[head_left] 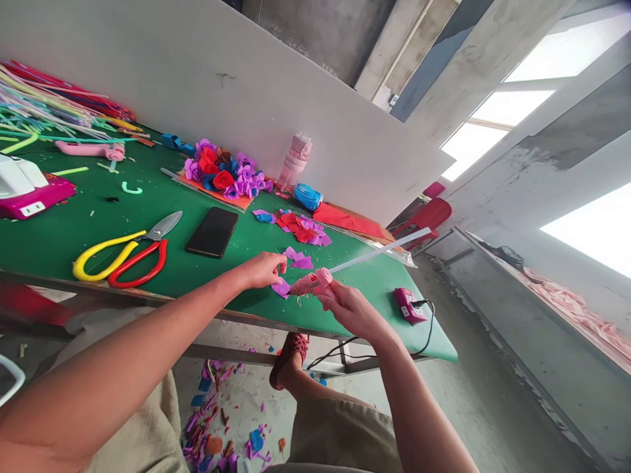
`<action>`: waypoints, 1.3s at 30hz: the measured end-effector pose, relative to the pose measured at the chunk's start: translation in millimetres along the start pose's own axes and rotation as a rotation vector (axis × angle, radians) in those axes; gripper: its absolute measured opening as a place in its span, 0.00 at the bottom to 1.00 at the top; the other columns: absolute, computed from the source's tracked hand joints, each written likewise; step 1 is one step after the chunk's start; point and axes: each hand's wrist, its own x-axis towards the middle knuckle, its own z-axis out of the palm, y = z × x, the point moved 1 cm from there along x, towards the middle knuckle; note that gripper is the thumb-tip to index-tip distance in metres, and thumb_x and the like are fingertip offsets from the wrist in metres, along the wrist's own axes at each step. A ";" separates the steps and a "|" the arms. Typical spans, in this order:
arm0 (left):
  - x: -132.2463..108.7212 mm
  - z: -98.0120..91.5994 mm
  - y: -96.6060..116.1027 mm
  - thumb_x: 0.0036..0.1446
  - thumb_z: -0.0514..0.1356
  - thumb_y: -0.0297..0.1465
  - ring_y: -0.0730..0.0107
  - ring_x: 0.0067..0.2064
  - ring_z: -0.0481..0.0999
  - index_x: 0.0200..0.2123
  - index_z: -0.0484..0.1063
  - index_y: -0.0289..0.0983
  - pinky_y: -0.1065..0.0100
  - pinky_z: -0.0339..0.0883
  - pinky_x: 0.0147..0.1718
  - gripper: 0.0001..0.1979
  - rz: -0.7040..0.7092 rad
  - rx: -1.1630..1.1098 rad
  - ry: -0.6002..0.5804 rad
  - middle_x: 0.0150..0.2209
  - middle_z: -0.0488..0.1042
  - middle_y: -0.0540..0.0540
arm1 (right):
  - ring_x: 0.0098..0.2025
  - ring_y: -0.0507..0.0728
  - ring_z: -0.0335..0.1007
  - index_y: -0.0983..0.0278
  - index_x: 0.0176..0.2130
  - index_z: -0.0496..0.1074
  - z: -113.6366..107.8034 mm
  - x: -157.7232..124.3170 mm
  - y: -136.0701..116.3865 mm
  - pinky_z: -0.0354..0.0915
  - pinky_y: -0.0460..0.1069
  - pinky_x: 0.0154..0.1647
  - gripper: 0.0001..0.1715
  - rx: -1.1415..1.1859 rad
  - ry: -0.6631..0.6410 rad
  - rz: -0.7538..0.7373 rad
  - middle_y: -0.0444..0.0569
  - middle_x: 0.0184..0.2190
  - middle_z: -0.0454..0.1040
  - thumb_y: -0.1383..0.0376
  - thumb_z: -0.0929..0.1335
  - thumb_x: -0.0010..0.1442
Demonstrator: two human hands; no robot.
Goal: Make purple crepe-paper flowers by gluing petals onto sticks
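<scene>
My right hand [353,307] is wrapped round a pink hot glue gun [315,282]. A long whitish glue stick [382,251] sticks out of its back end, up to the right. The gun's nozzle points left, close to a purple paper petal [281,288]. My left hand [265,269] is pinched at that petal's upper edge, low over the green table; the fingertips are partly hidden. Just beyond lie loose purple petals [298,258]. A pile of red, purple and blue petals [303,228] is farther back.
Paper flowers [224,171] sit at the back beside a pink bottle [294,163]. Scissors [133,253] and a black phone [212,231] lie left. A second pink glue gun [93,150] rests far left. A purple power strip [409,306] with a cable is at the right edge.
</scene>
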 end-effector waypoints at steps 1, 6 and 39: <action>0.0 0.1 -0.2 0.42 0.59 0.26 0.72 0.25 0.66 0.27 0.66 0.38 0.72 0.53 0.23 0.05 0.001 -0.001 0.000 0.22 0.69 0.53 | 0.22 0.50 0.57 0.62 0.31 0.64 0.0 0.4 0.4 0.53 0.46 0.24 0.17 -0.008 0.000 0.001 0.42 0.22 0.67 0.54 0.59 0.63; 0.9 1.1 -2.9 0.41 0.59 0.26 0.72 0.25 0.65 0.27 0.67 0.38 0.73 0.52 0.22 0.06 -0.002 -0.007 -0.005 0.23 0.68 0.53 | 0.23 0.50 0.59 0.63 0.32 0.65 -1.5 2.9 -0.2 0.53 0.46 0.25 0.16 -0.029 0.012 -0.003 0.44 0.23 0.69 0.55 0.59 0.63; 0.4 -1.6 3.0 0.43 0.61 0.26 0.73 0.25 0.67 0.28 0.67 0.38 0.73 0.53 0.23 0.06 -0.007 0.030 -0.024 0.23 0.68 0.53 | 0.24 0.52 0.62 0.62 0.34 0.67 -8.6 7.5 2.0 0.57 0.46 0.27 0.14 -0.065 0.081 0.013 0.45 0.25 0.71 0.58 0.58 0.62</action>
